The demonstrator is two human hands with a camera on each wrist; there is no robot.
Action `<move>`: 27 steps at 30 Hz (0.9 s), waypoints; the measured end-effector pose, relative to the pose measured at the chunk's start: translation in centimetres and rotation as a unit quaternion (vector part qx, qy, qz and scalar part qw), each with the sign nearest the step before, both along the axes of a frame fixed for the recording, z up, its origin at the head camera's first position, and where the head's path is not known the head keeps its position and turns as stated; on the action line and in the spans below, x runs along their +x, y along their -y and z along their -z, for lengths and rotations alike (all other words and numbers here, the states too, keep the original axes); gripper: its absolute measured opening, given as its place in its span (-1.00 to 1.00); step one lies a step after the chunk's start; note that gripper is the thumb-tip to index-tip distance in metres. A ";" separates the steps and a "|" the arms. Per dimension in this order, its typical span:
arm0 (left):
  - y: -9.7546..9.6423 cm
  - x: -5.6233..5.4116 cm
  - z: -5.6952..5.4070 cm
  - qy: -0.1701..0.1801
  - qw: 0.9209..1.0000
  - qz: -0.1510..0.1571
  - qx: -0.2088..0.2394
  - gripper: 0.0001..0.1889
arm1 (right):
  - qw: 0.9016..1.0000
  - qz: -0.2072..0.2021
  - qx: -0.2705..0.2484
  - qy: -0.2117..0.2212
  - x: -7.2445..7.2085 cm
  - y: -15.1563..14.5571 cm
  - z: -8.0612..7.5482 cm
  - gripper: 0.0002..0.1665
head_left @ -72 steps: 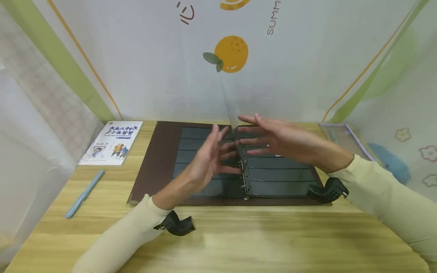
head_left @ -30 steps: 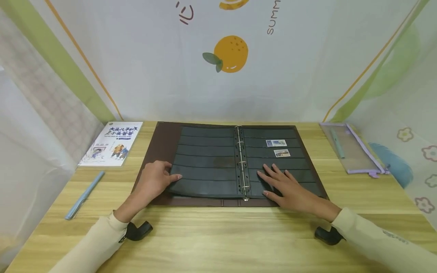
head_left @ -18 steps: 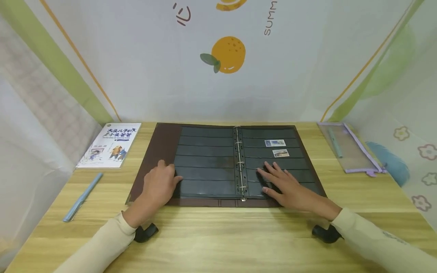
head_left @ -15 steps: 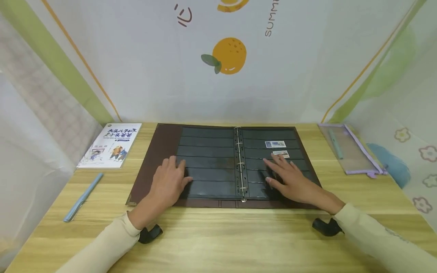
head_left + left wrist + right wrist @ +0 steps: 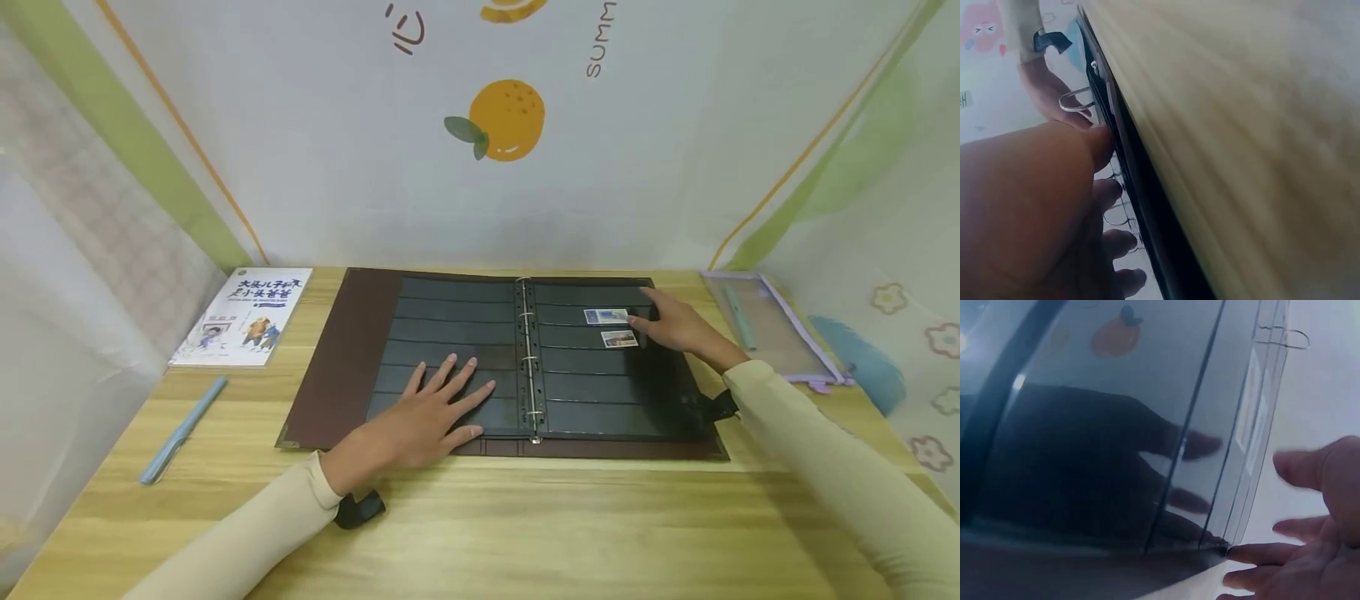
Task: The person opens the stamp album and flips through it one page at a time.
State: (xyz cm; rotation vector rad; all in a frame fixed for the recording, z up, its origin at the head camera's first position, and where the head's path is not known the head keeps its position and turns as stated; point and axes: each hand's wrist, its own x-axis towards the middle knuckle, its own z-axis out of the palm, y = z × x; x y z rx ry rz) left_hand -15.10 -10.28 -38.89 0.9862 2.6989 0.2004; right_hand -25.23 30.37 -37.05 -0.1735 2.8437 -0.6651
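Note:
A brown ring-binder stamp album [image 5: 330, 367] lies open on the table, its black pages [image 5: 450, 333] crossed by clear strip pockets. On the left page my left hand [image 5: 420, 421] rests with fingers spread; in the left wrist view its fingertips [image 5: 1124, 242] meet the page near the metal rings [image 5: 1077, 100]. Two stamps, an upper one [image 5: 604, 317] and a lower one [image 5: 618, 339], sit in the right page's pockets. My right hand [image 5: 678, 325] is at that page's upper right edge, thumb close to the upper stamp. The right wrist view shows its thumb [image 5: 1300, 469] and fingers apart, holding nothing.
A booklet [image 5: 240, 321] lies at the back left, with a blue pen-like stick [image 5: 183, 429] in front of it. A lilac-edged mesh zip pouch [image 5: 783, 333] with a green pen-like thing inside lies at the right. A printed curtain [image 5: 360, 183] hangs behind the table.
A page between my hands has come down flat on the left. Since then my left hand has slid right across the left page, and my right hand has moved up to the far right edge.

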 end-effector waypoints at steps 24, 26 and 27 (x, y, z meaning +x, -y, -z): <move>-1.0 0.3 -0.3 0.029 0.999 -0.014 -0.019 -0.32 | 0.963 0.146 -0.191 -0.125 0.3 -0.6 -1.3 -0.25; -1.1 0.3 -0.3 0.032 0.999 -0.015 -0.019 -0.32 | 0.951 0.124 -0.280 -0.049 0.2 -1.7 -1.5 -0.18; -1.1 0.2 -0.3 0.033 0.999 -0.015 -0.020 -0.31 | 0.942 0.108 -0.317 -0.012 0.2 -2.2 -1.5 -0.13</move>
